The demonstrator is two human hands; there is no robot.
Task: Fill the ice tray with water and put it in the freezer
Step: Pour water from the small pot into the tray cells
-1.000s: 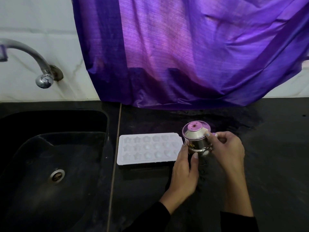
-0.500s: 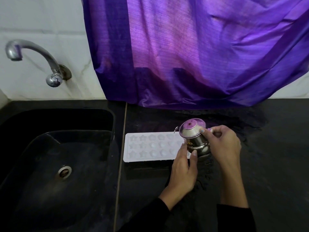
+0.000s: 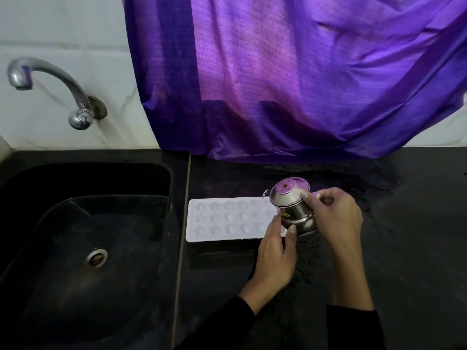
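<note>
A dark stone surface [image 3: 379, 248] runs along a white tiled wall, with a purple curtain [image 3: 290, 84] hanging down to its back edge. Set into the left part is a black sink [image 3: 63, 286] with a metal drain [image 3: 96, 258] at its bottom; I can't tell whether any water stands in it. A curved metal tap [image 3: 50, 82] sticks out from the wall above the sink, with nothing running from it.

Just right of the sink, the white ice tray [image 3: 227, 218] lies flat on the surface, its long side parallel to the wall. Its cells are star and round shapes; whether they hold water is hard to judge from here. Over the tray's right end a small steel kettle [image 3: 293, 205] is tilted, its lid facing up and toward the wall, its little spout pointing left over the tray.

The right hand [image 3: 336, 215] curls round the kettle's handle side, one fingertip pressed on the lid's rim. The left hand [image 3: 275, 253] has straight fingers touching the kettle's lower body, steadying it. Both arms wear black sleeves [image 3: 227, 329].
</note>
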